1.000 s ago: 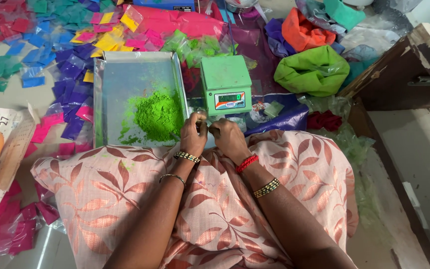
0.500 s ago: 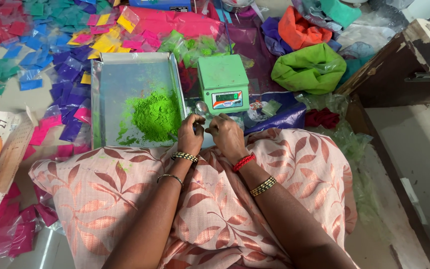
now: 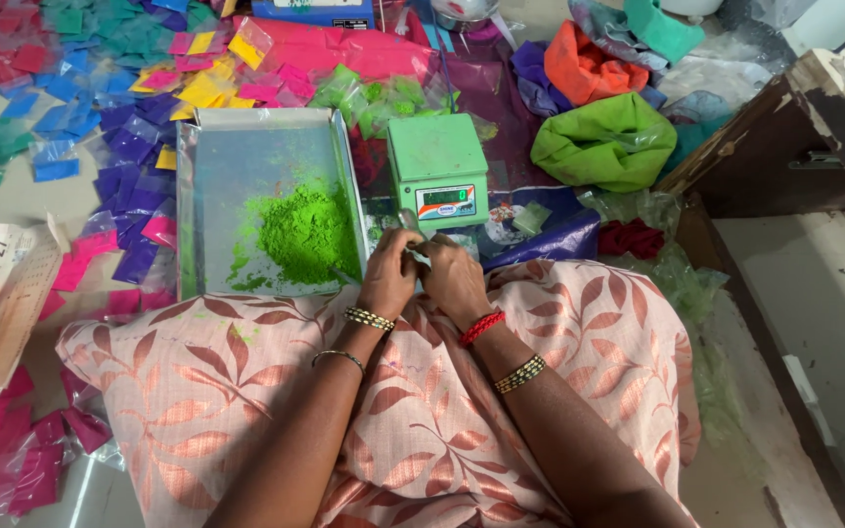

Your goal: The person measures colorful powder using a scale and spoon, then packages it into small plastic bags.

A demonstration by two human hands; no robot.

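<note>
My left hand (image 3: 388, 279) and my right hand (image 3: 454, 282) are pressed together above my lap, just in front of a small green weighing scale (image 3: 437, 161). Both pinch a small clear plastic packet (image 3: 419, 256) between the fingertips. A shiny spoon tip (image 3: 408, 219) sticks up above the fingers; I cannot tell which hand holds it. Left of my hands lies a metal tray (image 3: 217, 176) with a heap of bright green powder (image 3: 305, 235) in its near right corner. Bangles are on both wrists, and a red one on the right.
Several small filled packets in purple, blue, pink, yellow and green (image 3: 129, 137) are scattered on the floor beyond the tray. Green (image 3: 603, 142) and orange (image 3: 584, 64) bags of powder lie at the back right. A worn wooden piece (image 3: 784, 127) stands at right, a calendar sheet (image 3: 2, 264) at left.
Both hands stay joined at the packet in front of the scale, with only small finger movements. The tray and the scale have not moved.
</note>
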